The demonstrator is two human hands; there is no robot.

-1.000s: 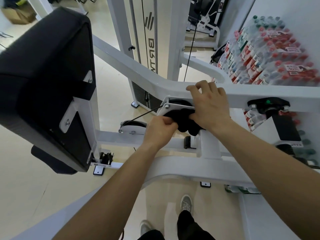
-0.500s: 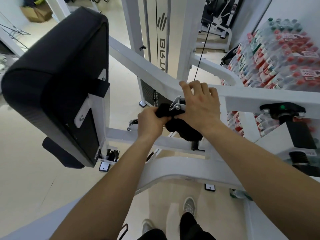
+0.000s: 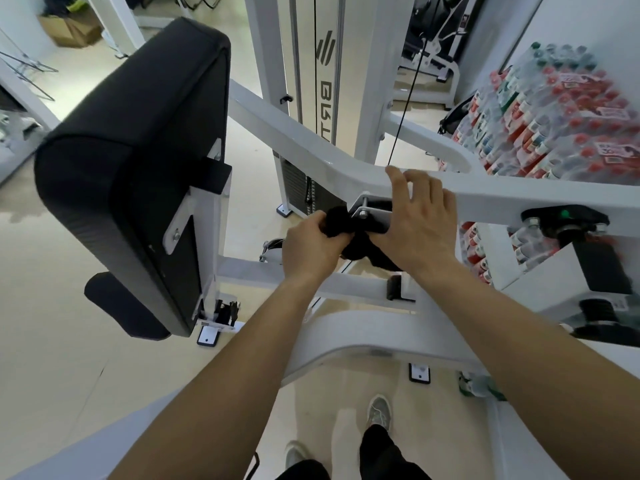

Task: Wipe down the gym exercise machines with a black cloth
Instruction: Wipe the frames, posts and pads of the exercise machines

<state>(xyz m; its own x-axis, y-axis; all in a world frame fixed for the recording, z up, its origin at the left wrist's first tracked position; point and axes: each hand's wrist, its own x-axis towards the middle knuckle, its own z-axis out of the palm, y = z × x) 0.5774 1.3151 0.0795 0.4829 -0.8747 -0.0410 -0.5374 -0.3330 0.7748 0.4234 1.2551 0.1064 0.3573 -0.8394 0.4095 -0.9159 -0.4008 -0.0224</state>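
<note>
- Head view, frame centre: left hand (image 3: 311, 245) curls tightly round the black cloth (image 3: 337, 221).
- Right hand (image 3: 417, 225) — fingers spread, nearly straight — rests on the white machine beam (image 3: 512, 197).

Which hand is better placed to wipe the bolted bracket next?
Probably the left: the left hand grips the bunched black cloth beside the bracket, while the right hand lies over the white beam, fingers spread.

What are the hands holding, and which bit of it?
The left hand grips the black cloth by its bunched-up end. The right hand lies flat on the white frame, over the rest of the cloth.
</note>
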